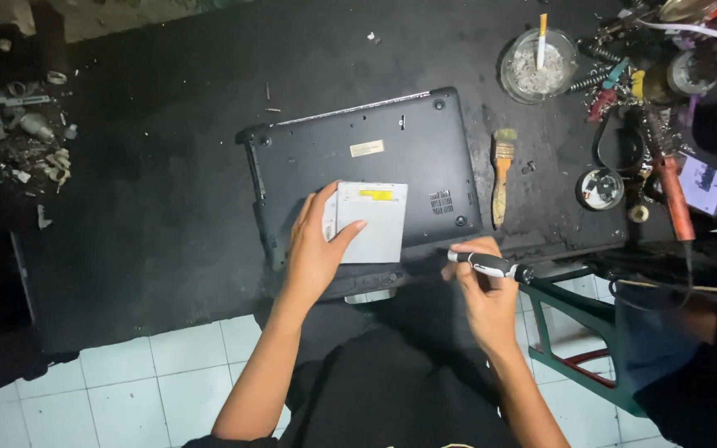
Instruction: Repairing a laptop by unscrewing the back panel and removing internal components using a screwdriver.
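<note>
Left forearm bare, rising from the lower edge and angled up and slightly right toward the middle. Left hand (319, 249) palm down, wrist straight, fingers extended and held together, thumb spread out to the right. Right forearm bare too, climbing from the lower right and leaning left. Right hand (485, 286) back up, fingers curled into a closed grip, knuckles toward the left hand. Hands near each other, not touching.

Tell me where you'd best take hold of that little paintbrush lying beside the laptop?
Grip the paintbrush by its wooden handle, coming from above. It lies flat beside the upturned laptop, bristles pointing away from the person, handle end nearer, with bare table on either side for fingertips.
</note>
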